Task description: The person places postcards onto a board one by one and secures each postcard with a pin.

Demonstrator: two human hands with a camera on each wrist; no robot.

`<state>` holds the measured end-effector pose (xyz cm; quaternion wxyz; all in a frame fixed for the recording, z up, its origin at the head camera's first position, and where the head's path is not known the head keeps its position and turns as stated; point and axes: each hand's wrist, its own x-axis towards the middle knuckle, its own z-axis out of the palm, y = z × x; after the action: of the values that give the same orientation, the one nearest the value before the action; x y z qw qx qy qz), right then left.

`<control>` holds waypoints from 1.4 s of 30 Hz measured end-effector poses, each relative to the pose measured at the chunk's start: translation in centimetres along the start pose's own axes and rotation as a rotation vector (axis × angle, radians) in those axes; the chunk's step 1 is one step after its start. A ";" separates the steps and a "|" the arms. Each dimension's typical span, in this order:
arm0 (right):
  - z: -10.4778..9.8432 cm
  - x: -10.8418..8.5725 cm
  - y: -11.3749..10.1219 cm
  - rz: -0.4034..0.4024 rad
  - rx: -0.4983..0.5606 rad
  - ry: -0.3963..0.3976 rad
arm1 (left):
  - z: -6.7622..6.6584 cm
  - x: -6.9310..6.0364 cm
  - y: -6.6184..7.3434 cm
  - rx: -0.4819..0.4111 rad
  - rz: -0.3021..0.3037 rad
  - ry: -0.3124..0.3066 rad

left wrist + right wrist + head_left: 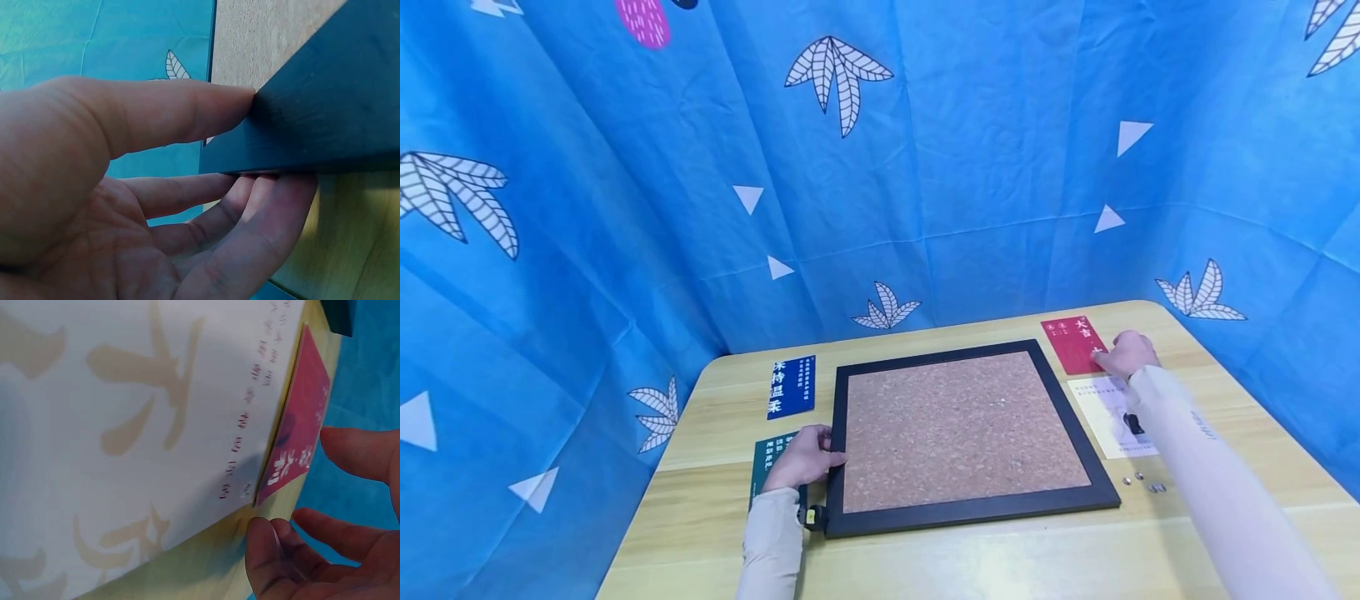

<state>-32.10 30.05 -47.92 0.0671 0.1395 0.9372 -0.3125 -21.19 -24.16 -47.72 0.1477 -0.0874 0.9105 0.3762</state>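
The black-framed cork board (962,425) lies mid-table, and the left hand (805,457) pinches its left side, thumb over the frame, fingers bent against the outer edge. The right hand (1127,354) is at the red card (1067,348), thumb and loosely bent fingers apart with nothing gripped between them; whether the thumb touches the card, I cannot tell. The work looks barely begun — the cork is bare, while the red, cream (1093,408), blue (792,398) and green (766,457) cards and the small metal pieces (1154,487) all remain beside it, seemingly still to be used.
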 end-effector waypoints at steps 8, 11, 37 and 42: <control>0.6 0.2 -0.5 0.027 -0.020 0.023 | 0.0 0.0 0.1 -0.018 0.003 -0.004; 0.8 0.3 -0.7 0.046 -0.021 0.024 | 0.1 0.0 0.1 -0.029 0.004 -0.006; 0.6 -0.2 -0.6 0.154 0.106 -0.067 | -0.1 -0.3 0.2 -0.019 0.022 -0.003; 0.0 0.0 -0.5 0.094 0.033 -0.068 | -0.2 -0.3 0.2 -0.023 0.019 -0.004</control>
<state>-32.22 29.69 -47.66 0.1112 0.1736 0.9215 -0.3291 -21.01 -24.15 -47.42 0.1447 -0.0797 0.9066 0.3883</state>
